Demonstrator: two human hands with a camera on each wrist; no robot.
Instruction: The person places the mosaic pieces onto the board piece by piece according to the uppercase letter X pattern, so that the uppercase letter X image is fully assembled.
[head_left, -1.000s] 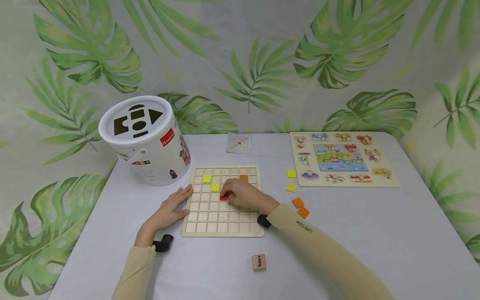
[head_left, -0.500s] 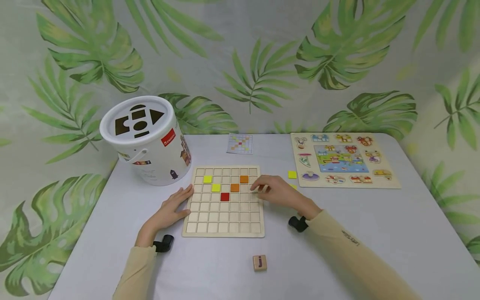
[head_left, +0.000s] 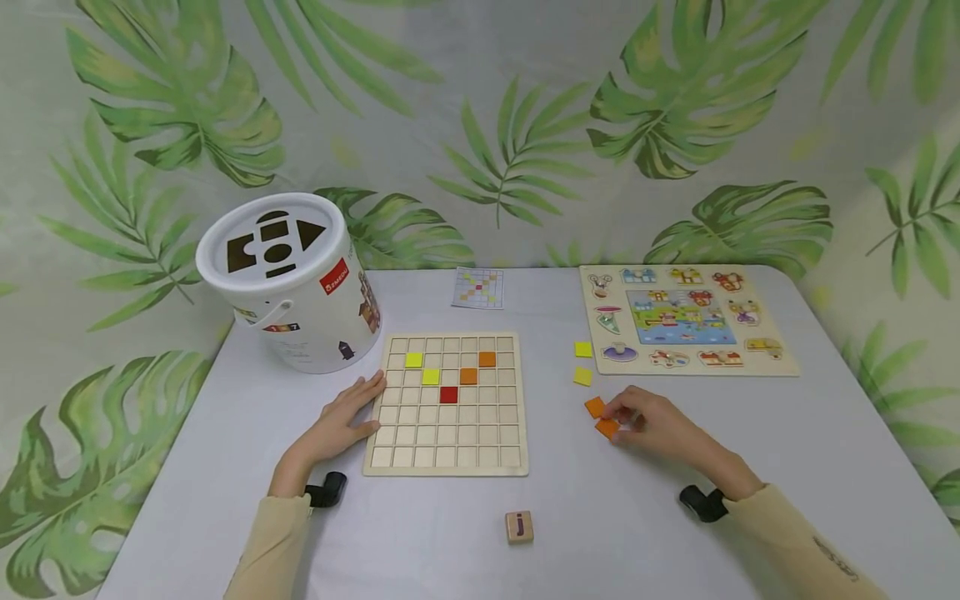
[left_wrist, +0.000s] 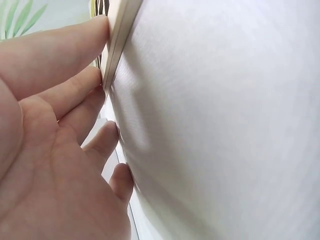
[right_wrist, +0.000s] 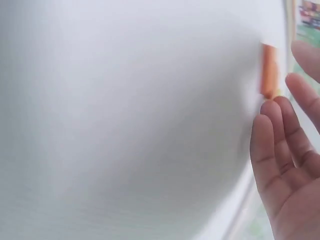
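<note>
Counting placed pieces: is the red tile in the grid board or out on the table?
In. The red tile sits in a cell of the grid board, below two orange tiles.

Grey table (head_left: pixel 787 467), grid board (head_left: pixel 447 450), shape bucket (head_left: pixel 288 279), animal puzzle (head_left: pixel 684 321), letter cube (head_left: pixel 518 526), loose tiles (head_left: pixel 582 377)

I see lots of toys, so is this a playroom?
Probably a play table set up for recording: it holds a wooden grid board, a shape-sorter bucket and a peg puzzle, with a leaf-print backdrop behind.

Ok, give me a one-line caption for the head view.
Left hand rests against the grid board while the right hand touches two loose orange tiles on the table.
</note>
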